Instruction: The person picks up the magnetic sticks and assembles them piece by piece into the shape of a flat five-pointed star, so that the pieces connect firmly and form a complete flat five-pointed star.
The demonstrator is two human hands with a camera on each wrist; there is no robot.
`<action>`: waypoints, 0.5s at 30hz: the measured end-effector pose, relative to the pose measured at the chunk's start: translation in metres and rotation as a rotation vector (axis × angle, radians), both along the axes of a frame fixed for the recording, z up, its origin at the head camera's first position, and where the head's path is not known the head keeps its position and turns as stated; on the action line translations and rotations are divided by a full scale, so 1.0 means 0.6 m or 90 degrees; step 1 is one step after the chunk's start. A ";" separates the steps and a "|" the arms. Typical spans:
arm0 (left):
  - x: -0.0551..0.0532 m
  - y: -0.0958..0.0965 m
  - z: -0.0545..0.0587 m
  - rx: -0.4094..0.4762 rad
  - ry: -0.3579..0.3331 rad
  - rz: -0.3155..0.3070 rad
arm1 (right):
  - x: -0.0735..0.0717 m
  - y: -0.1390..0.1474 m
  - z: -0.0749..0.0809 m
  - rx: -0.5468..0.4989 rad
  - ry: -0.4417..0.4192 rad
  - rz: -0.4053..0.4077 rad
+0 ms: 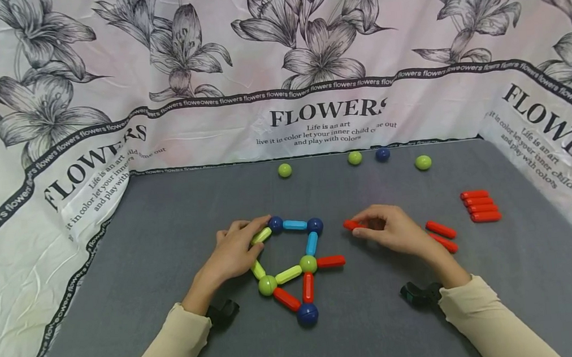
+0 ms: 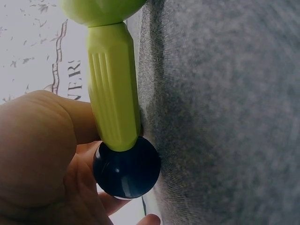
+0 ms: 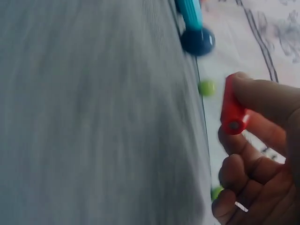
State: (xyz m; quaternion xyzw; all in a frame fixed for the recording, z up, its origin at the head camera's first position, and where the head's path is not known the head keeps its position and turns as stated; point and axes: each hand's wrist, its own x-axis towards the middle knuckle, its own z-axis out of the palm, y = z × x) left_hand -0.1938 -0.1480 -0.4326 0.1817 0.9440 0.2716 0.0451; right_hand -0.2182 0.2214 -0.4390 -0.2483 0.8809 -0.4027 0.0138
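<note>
While pinching a red rod [image 1: 350,225] in the right hand [image 1: 391,231], just off two o'clock of the joined frame [image 1: 289,274], gripping a lime rod [image 1: 261,236] with the left hand [image 1: 235,252] at eleven, beside a blue ball [image 1: 276,223], more red rods [image 1: 482,208] out at three, loose balls [image 1: 354,158] twelve to two.

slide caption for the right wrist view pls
Right hand pinching a red rod, with a blue ball joined to a blue rod beyond.

balls [image 1: 307,314]: glossy plastic; rods [image 1: 288,299]: grooved plastic; table cover [image 1: 371,330]: matt, woven cloth; backdrop [image 1: 210,134]: creased, faint sheen
</note>
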 end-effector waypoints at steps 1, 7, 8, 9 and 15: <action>0.000 0.000 0.000 0.000 -0.001 0.001 | -0.001 -0.009 -0.001 0.002 -0.009 0.013; -0.001 -0.002 -0.002 -0.002 -0.005 -0.001 | -0.015 -0.053 -0.008 0.024 -0.029 0.053; -0.001 -0.002 -0.002 -0.001 -0.005 -0.002 | -0.018 -0.058 -0.010 0.027 -0.028 0.055; -0.001 -0.002 -0.001 0.000 -0.006 -0.002 | -0.019 -0.061 -0.012 0.029 -0.028 0.054; -0.002 -0.004 -0.002 -0.001 -0.012 0.002 | -0.021 -0.068 -0.013 0.030 -0.046 0.051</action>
